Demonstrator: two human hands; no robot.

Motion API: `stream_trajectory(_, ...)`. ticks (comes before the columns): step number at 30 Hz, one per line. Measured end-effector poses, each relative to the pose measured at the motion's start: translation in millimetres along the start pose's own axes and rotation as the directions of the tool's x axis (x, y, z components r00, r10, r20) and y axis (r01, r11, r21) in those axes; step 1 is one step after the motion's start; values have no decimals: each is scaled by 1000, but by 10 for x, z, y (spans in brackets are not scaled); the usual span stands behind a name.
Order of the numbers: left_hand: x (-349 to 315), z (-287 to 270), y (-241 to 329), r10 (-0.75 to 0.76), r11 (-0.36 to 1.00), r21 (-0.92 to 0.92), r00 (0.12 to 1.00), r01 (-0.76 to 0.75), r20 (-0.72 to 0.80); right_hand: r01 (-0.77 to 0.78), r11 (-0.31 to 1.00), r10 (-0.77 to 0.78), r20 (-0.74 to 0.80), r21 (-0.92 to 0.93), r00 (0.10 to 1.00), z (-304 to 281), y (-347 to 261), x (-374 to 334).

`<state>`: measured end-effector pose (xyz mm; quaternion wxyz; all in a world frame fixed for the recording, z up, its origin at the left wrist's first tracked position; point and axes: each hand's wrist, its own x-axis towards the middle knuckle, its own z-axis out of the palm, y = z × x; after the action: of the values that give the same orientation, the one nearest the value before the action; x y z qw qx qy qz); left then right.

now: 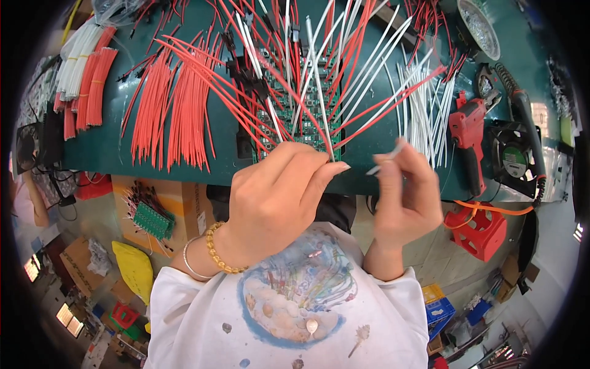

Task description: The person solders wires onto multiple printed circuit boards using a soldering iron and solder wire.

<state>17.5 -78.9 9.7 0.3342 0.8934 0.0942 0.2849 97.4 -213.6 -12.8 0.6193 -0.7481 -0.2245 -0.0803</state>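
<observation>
My left hand (276, 187) is closed in a pinch at the near edge of a green circuit board panel (299, 115). Between its thumb and fingers is the lower end of a wire (330, 147); several red and white wires cross there. To the right, my right hand (405, 200) pinches a short piece of white wire (373, 170), slightly blurred, just off the table's front edge. Many red and white wires stand up from the board and fan outward. Black connectors (255, 83) on wires lie over the board's left part.
Loose red wires (187, 117) lie left of the board, white ones (427, 104) right. Bundled wires (92, 74) sit at far left. A red glue gun (470, 135), small fan (515, 157) and metal dish (478, 27) are at right. A red stool (476, 230) stands below.
</observation>
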Motion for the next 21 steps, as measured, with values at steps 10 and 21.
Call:
stream_trajectory(10,-208,-351,-323,-242,970,-102,926,221,-289,133,883,-48,193,-451,980,-105,100,214)
stream_trajectory(21,14,-107,-343,-190,945,-250,977,209,99,81,962,30,396,-260,918,594,8,328)
